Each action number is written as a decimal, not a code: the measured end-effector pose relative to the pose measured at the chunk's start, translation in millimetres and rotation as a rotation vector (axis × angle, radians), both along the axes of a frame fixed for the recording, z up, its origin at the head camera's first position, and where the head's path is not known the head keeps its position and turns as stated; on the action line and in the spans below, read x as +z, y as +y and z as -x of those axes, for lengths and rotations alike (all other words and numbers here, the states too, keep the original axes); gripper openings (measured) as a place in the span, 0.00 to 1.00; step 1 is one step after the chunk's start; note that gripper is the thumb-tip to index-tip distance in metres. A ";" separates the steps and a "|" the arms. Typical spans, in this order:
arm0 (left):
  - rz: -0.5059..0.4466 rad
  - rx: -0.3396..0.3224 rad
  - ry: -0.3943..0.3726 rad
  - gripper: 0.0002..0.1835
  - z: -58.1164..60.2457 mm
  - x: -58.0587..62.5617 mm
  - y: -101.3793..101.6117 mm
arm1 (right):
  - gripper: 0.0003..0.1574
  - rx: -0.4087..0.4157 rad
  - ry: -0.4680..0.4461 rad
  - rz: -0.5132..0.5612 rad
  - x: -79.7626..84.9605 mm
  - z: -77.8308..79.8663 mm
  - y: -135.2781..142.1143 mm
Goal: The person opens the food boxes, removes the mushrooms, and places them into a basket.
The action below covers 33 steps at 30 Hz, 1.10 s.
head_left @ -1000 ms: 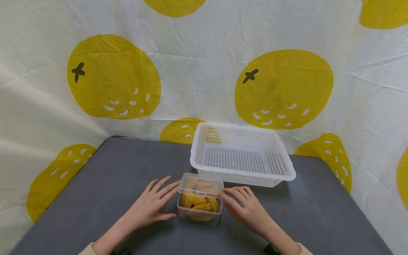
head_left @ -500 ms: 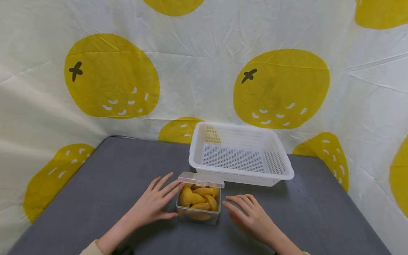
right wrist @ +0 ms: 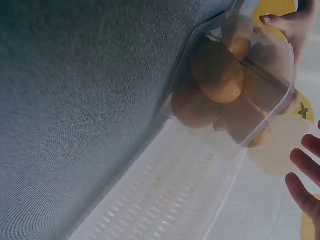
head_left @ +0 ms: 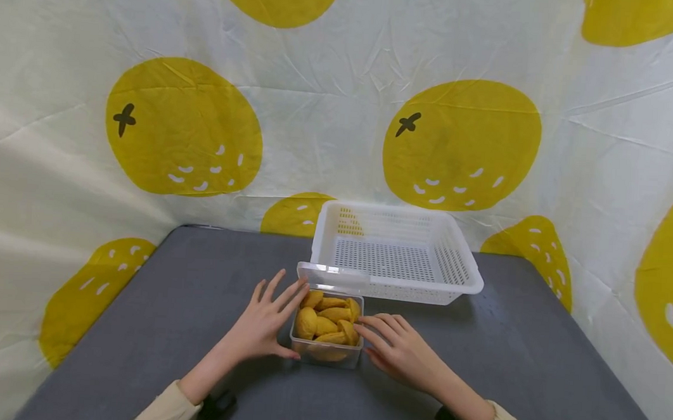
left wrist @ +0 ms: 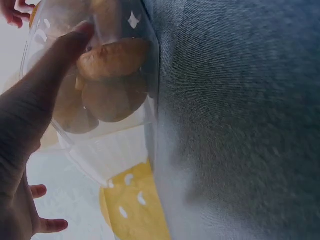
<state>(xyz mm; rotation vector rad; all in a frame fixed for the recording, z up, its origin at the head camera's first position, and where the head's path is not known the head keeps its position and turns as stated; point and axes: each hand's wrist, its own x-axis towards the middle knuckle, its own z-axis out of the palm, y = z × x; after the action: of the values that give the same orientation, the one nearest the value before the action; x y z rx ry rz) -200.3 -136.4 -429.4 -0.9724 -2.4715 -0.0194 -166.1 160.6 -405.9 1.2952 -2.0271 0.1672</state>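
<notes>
While a gray table [head_left: 135,339] carries a white basket [head_left: 391,260], a clear box [head_left: 325,344] sits just in front of the basket. My left hand [head_left: 259,325], fingers spread and grasping nothing, flanks the box's left side; my right hand [head_left: 400,353], relaxed and holding nothing, is at its right rim. The raised lid [head_left: 335,275] stands beside my left fingertips; yellow-brown pieces [head_left: 326,327] fill the box.

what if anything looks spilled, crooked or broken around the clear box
Nothing stands out. The clear box sits upright with its lid open, the yellow pieces lie inside with none seen spilled, and the white basket behind shows no visible damage.
</notes>
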 end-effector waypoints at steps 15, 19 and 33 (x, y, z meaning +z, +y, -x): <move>0.039 0.020 -0.028 0.69 5.5 -6.0 1.7 | 0.25 -0.005 0.015 -0.210 3.3 18.8 -12.5; 0.050 0.030 -0.026 0.69 6.2 -5.4 2.7 | 0.25 0.005 0.039 -0.250 3.2 24.9 -12.9; 0.073 0.048 -0.055 0.68 6.8 -5.1 4.8 | 0.25 0.042 0.102 -0.345 2.0 36.3 -15.1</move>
<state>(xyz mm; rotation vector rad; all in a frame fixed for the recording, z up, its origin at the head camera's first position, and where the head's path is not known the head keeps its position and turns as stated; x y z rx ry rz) -207.0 -131.6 -434.5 -0.9540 -2.5615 0.0617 -202.4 145.5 -403.9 1.5222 -2.0006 -0.2362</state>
